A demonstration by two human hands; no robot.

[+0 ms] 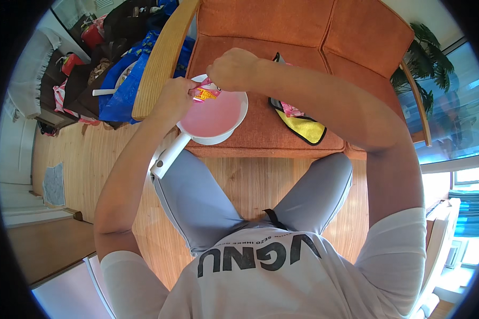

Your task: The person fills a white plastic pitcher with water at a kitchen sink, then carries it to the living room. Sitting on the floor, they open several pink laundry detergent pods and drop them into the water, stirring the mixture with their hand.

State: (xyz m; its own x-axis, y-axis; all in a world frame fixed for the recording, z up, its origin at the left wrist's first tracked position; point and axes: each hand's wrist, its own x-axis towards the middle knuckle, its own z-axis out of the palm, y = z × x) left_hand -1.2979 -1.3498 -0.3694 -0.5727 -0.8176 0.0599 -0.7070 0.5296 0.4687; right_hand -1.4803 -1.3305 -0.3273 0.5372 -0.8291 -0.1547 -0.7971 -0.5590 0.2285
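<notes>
A small pink packet with yellow print is pinched between my two hands, above a white long-handled pan. My left hand grips the packet's left end. At its upper right end is my right hand, curled into a fist, its fingertips hidden from view. The pan's inside looks pink; whether that is liquid or coating I cannot tell. It rests at the front left of an orange sofa seat. Under my right forearm lies a yellow and grey cloth with black edging, with a pink wrapper on it.
The sofa's wooden armrest rises left of the pan. Beyond it stand blue bags, one with a white handle sticking out, and red fire extinguishers. A grey mat lies on the wooden floor. A leafy plant stands right.
</notes>
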